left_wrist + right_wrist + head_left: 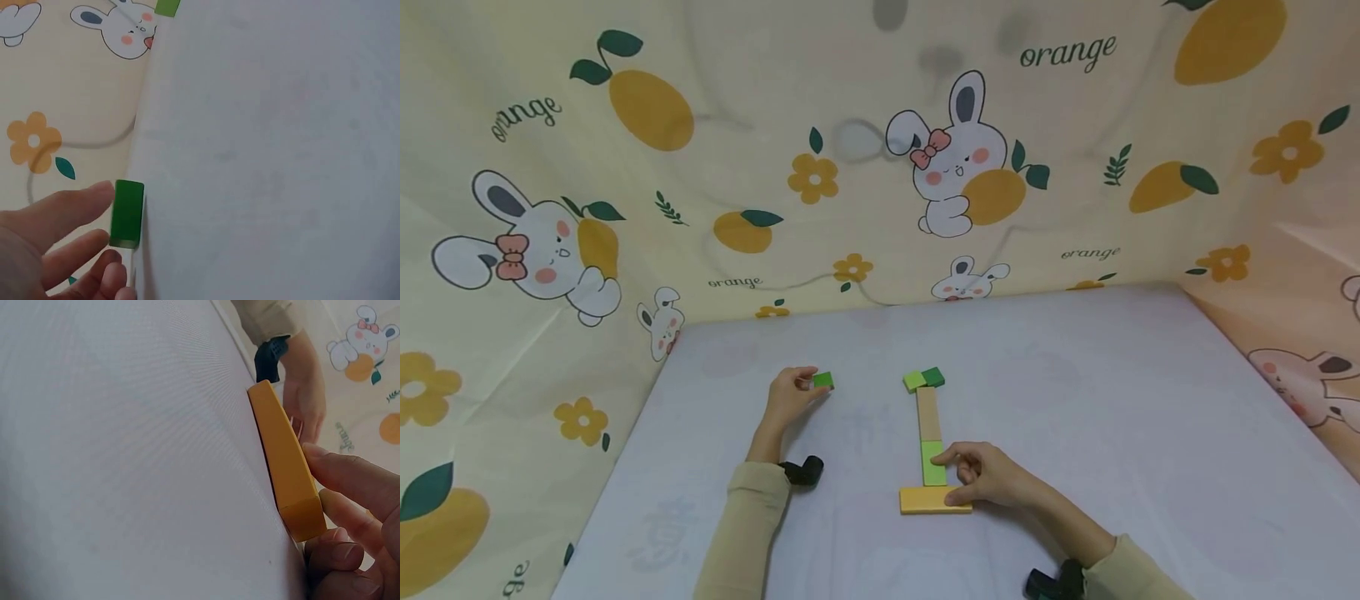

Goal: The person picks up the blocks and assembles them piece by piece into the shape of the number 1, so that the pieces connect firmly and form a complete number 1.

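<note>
In the head view, my left hand (792, 396) pinches a small green block (823, 380) between thumb and fingers, left of a row of blocks. The left wrist view shows that green block (128, 212) at the fingertips. My right hand (996, 475) holds the right part of a long yellow block (917, 500) with its thumb. Its index fingertip touches a light green block (933, 473) just beyond. A tan block (928, 412) continues the row away from me. At its far end lie a lime block (914, 382) and a dark green block (933, 377), touching and slanted.
A white cloth (1105, 400) covers the table. Behind and at the sides stands a printed curtain (865, 75) with rabbits and oranges. Black wrist camera mounts (805, 472) sit on both wrists.
</note>
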`<action>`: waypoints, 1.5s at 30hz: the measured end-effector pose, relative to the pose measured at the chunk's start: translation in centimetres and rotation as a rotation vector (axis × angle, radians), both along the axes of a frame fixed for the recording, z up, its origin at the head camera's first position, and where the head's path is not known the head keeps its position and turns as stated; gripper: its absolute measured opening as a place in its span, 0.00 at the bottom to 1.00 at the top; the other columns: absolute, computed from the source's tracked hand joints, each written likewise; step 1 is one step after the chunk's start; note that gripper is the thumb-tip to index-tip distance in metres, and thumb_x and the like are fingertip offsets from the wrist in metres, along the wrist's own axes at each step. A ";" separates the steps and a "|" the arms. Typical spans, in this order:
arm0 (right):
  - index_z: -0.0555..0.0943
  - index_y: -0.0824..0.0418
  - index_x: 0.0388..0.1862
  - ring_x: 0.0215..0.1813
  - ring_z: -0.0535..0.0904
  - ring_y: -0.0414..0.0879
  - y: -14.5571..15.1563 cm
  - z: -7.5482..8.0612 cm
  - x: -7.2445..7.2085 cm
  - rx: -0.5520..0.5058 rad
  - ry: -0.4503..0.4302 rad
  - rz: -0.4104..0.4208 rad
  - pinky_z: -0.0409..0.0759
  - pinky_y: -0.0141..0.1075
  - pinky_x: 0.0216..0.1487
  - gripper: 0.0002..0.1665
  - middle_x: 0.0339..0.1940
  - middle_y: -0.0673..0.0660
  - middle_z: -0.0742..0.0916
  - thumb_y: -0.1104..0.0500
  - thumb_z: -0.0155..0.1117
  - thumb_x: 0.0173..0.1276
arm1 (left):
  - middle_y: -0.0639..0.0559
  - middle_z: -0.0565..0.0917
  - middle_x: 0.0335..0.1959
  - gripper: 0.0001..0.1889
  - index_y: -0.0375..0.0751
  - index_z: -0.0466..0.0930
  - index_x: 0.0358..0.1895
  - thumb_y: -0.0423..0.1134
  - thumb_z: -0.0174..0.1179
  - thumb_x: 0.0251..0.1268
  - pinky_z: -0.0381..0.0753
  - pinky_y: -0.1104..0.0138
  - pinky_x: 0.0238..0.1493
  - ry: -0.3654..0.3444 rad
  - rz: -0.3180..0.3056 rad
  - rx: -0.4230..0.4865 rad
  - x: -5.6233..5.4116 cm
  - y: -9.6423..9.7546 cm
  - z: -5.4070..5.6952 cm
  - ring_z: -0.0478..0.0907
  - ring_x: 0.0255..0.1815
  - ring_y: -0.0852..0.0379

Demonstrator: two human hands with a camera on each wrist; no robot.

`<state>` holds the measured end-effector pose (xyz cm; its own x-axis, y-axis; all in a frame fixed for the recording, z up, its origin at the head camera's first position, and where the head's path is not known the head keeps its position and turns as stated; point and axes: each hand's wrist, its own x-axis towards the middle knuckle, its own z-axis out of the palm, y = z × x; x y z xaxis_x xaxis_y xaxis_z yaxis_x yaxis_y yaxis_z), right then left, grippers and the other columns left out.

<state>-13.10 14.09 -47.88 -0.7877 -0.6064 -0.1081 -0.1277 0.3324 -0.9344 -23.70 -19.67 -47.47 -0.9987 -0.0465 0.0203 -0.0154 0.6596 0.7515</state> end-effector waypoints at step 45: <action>0.78 0.71 0.54 0.23 0.62 0.30 0.1 -0.3 -0.2 -0.018 0.005 0.013 0.64 0.24 0.26 0.30 0.19 0.45 0.69 0.60 0.75 0.53 | 0.38 0.82 0.43 0.22 0.33 0.81 0.50 0.37 0.72 0.50 0.72 0.73 0.38 -0.067 -0.008 0.121 1.2 2.2 1.2 0.76 0.40 0.53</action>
